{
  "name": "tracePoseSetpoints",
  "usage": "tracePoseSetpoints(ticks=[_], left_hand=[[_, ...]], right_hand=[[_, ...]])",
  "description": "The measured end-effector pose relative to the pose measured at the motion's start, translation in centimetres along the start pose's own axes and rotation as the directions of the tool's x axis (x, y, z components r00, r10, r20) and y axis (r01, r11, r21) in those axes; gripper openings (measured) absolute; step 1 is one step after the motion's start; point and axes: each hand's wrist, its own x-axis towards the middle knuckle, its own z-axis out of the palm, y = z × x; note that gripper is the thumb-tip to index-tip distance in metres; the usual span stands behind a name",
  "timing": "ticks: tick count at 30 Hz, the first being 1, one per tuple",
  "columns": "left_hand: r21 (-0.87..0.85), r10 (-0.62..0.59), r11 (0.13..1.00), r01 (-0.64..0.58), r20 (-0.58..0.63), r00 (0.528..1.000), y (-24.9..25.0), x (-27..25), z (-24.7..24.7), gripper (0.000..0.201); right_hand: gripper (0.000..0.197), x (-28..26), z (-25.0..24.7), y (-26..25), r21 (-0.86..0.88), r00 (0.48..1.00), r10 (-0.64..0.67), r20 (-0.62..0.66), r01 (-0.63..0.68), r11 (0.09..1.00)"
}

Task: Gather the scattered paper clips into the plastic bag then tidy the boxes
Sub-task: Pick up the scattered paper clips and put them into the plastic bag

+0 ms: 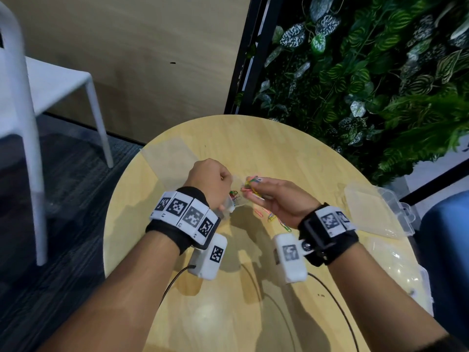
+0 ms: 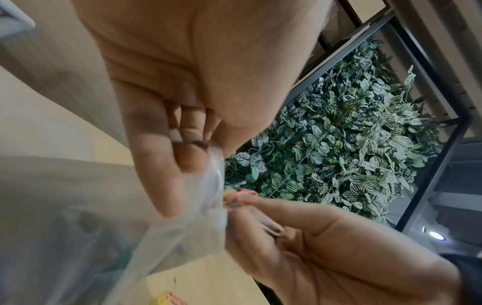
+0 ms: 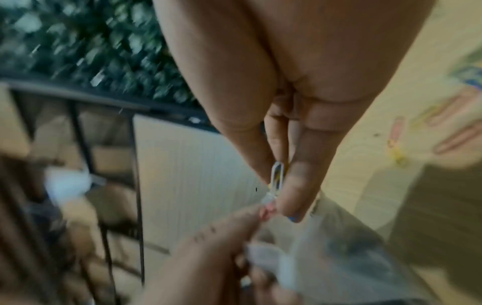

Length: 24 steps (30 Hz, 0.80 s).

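Observation:
My left hand (image 1: 215,182) grips the rim of a clear plastic bag (image 1: 234,196) above the round wooden table (image 1: 253,148); a few coloured clips show inside it. My right hand (image 1: 266,196) pinches a bunch of coloured paper clips (image 1: 251,182) right at the bag's mouth. In the left wrist view the bag (image 2: 109,237) hangs below my fingers (image 2: 156,175), with the clip bunch (image 2: 234,197) touching its rim. In the right wrist view a white clip (image 3: 277,175) sticks out between my fingertips. Loose clips (image 1: 272,219) lie on the table under my right hand.
A clear plastic box (image 1: 375,212) lies open at the table's right edge, another clear box (image 1: 401,265) nearer me. A flat clear sheet (image 1: 170,153) lies at the far left. A white chair (image 1: 50,80) stands left, a plant wall (image 1: 368,72) behind.

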Motion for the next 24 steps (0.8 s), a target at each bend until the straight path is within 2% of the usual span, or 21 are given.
tracePoseSetpoints(ticks=[4,6,7,9,12,13,14,15,16,17,18,19,20,21,22,23,24], left_hand=[[-0.035,0.015,0.999,-0.015,-0.014,1.000,-0.1,0.2,0.0,0.028],[-0.023,0.032,0.999,-0.032,-0.021,0.999,-0.2,0.3,0.2,0.029],[-0.023,0.037,0.999,-0.037,-0.023,0.999,-0.2,0.4,0.2,0.030],[-0.052,0.039,0.998,-0.040,-0.022,0.999,-0.1,0.4,0.2,0.028],[-0.109,0.025,0.994,-0.026,-0.005,1.000,0.2,0.2,0.1,0.024],[-0.111,0.029,0.993,-0.029,-0.005,1.000,0.3,0.1,0.0,0.023],[-0.109,0.038,0.993,-0.039,-0.010,0.999,0.4,0.1,0.0,0.022],[-0.111,0.043,0.993,-0.045,-0.016,0.999,0.4,0.2,-0.1,0.021],[-0.121,0.039,0.992,-0.041,-0.019,0.999,0.4,0.1,-0.2,0.020],[-0.136,0.031,0.990,-0.033,-0.017,0.999,0.3,0.2,-0.3,0.020],[-0.149,0.024,0.989,-0.026,-0.016,1.000,0.2,0.2,-0.5,0.019],[-0.154,0.021,0.988,-0.024,-0.020,1.000,0.1,0.3,-0.6,0.019],[-0.155,0.023,0.988,-0.027,-0.030,0.999,-0.1,0.4,-0.8,0.019],[-0.160,0.023,0.987,-0.030,-0.045,0.999,-0.3,0.5,-0.9,0.020],[-0.167,0.021,0.985,-0.032,-0.065,0.998,-0.5,0.6,-1.0,0.021],[-0.172,0.018,0.985,-0.032,-0.086,0.996,-0.6,0.8,-1.0,0.023],[-0.171,0.015,0.985,-0.032,-0.101,0.995,-0.8,1.0,-1.0,0.024]], right_hand=[[0.020,0.1,3.2,0.2,-0.285,0.996,-0.045,-0.080,0.021,0.958],[0.028,0.4,3.6,0.3,-0.476,0.989,-0.107,-0.102,0.046,0.878],[0.030,0.5,3.7,0.3,-0.619,0.980,-0.170,-0.104,0.070,0.783],[0.027,0.5,3.7,0.4,-0.855,0.942,-0.329,-0.065,0.117,0.505],[0.016,-0.2,4.5,0.2,-0.971,0.857,-0.507,0.090,0.190,0.148],[0.019,-0.5,4.8,0.0,-0.980,0.851,-0.502,0.154,0.195,0.029],[0.024,-0.6,4.8,-0.2,-0.979,0.869,-0.452,0.203,0.194,-0.065],[0.028,-0.7,4.8,-0.5,-0.973,0.892,-0.389,0.230,0.208,-0.098],[0.033,-0.8,4.6,-0.8,-0.973,0.914,-0.336,0.228,0.226,-0.045],[0.036,-0.9,4.3,-1.2,-0.962,0.928,-0.314,0.200,0.247,0.118],[0.038,-1.1,4.0,-1.7,-0.903,0.938,-0.309,0.154,0.261,0.340],[0.038,-1.3,3.5,-2.2,-0.793,0.947,-0.302,0.107,0.264,0.548],[0.035,-1.3,2.9,-2.6,-0.661,0.954,-0.291,0.071,0.263,0.702],[0.031,-1.2,2.1,-3.0,-0.555,0.956,-0.292,0.026,0.257,0.791],[0.028,-0.8,0.8,-3.2,-0.488,0.954,-0.299,-0.035,0.245,0.838],[0.026,-0.2,-0.6,-3.2,-0.467,0.946,-0.308,-0.099,0.229,0.854],[0.026,0.6,-2.2,-3.0,-0.523,0.933,-0.314,-0.174,0.182,0.833]])
